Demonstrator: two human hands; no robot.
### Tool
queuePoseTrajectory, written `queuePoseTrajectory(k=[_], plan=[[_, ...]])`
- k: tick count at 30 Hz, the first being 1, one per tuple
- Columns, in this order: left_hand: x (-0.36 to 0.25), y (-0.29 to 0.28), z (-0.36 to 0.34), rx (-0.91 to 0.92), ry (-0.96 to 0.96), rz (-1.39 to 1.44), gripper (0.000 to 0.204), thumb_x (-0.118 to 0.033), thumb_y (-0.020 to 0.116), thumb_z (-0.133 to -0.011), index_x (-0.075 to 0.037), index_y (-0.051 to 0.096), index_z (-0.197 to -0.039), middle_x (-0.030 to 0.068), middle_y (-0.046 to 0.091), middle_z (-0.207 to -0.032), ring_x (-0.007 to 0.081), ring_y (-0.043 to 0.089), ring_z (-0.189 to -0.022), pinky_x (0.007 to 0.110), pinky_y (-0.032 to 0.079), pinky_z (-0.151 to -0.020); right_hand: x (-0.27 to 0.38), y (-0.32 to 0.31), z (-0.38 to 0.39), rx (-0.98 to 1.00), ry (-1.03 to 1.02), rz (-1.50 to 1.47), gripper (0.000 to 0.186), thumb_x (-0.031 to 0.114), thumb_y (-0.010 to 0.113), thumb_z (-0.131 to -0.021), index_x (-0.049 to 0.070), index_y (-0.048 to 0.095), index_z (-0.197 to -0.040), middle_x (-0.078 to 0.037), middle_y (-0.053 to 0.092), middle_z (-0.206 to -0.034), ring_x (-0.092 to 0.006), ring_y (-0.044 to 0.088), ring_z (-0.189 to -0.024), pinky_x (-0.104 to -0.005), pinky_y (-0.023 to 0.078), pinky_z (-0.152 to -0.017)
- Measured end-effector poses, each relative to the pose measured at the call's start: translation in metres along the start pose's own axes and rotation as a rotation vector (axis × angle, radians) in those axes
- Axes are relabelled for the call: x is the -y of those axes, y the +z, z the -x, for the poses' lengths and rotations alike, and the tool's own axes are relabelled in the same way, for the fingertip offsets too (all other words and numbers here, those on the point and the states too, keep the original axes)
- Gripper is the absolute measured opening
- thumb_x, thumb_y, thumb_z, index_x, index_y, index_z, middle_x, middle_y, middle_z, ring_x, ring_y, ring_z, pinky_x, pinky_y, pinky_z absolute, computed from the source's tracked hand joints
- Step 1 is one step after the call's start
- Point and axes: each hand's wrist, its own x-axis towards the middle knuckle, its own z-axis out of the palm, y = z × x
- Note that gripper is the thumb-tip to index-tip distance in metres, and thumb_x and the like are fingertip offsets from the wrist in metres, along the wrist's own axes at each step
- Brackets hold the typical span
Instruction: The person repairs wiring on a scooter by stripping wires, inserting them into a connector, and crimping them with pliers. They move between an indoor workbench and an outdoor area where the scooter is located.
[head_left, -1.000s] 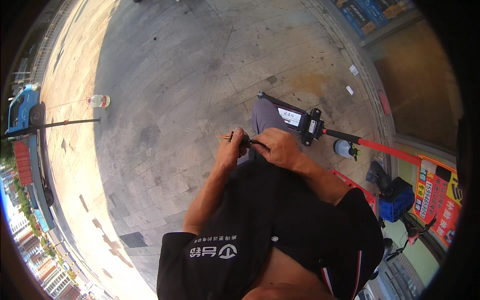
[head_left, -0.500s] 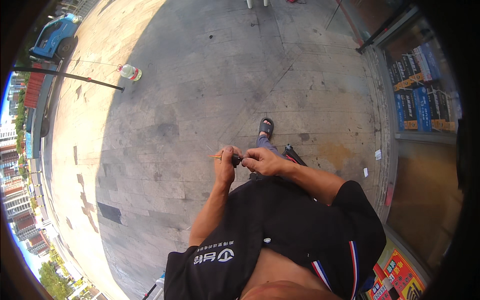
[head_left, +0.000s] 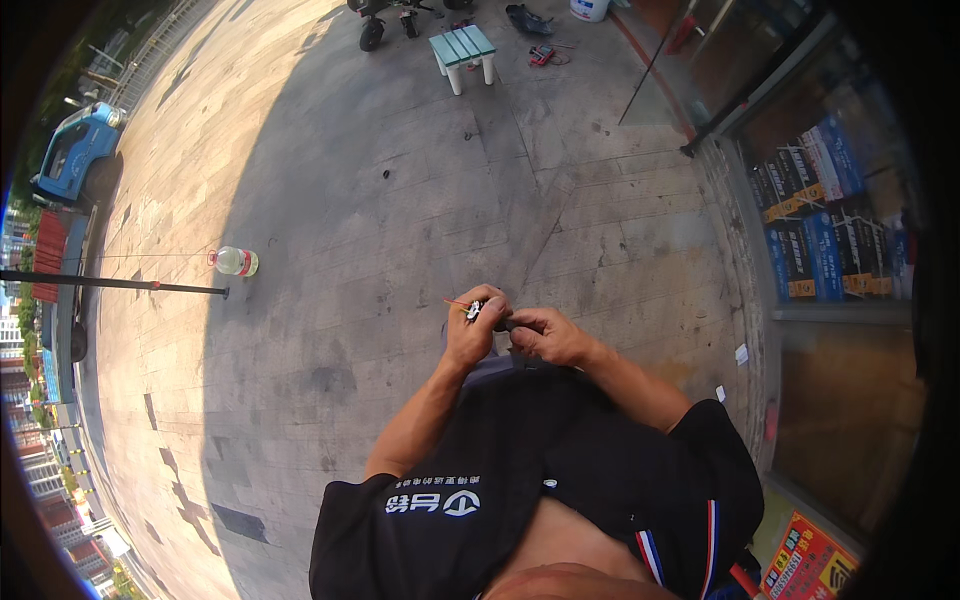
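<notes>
Closed grips on both sides: the left hand (head_left: 478,330) pinches a small black-and-silver part (head_left: 473,311) with thin orange-red wires (head_left: 456,302); the right hand (head_left: 548,337) pinches a small dark piece (head_left: 508,325). The part appears light and rigid, its wires fragile; hold by the body. It lies within the left fingers, wires projecting left, beside the dark piece; any join is unconfirmed.

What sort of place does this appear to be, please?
Probably an outdoor area beside a shop, judging by the paving, the stacked boxes at right and the blue truck at left.
</notes>
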Motion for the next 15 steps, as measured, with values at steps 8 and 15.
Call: queuePoseTrajectory(k=[8,15], plan=[[-0.009,-0.084,-0.202,0.255,0.122,0.003,0.022,-0.016,0.056,-0.09,0.002,0.062,-0.079,0.0058,0.061,-0.078,0.0107,0.053,-0.066,0.026,0.044,-0.059,0.054,-0.071,-0.161,-0.109,-0.076,0.052,0.028,0.028,0.056,-0.096,0.001,0.063,-0.098,0.0,0.058,-0.075,-0.0079,0.051,-0.067,-0.0242,0.044,-0.06],[-0.054,-0.155,-0.375,0.292,0.132,-0.081,0.035,-0.029,0.057,-0.088,0.003,0.061,-0.074,0.0119,0.064,-0.078,0.018,0.058,-0.071,0.031,0.045,-0.064,0.129,-0.128,-0.317,-0.139,-0.062,-0.154,0.028,0.029,0.058,-0.096,0.002,0.062,-0.101,0.001,0.059,-0.076,-0.0073,0.052,-0.067,-0.0227,0.044,-0.063]])
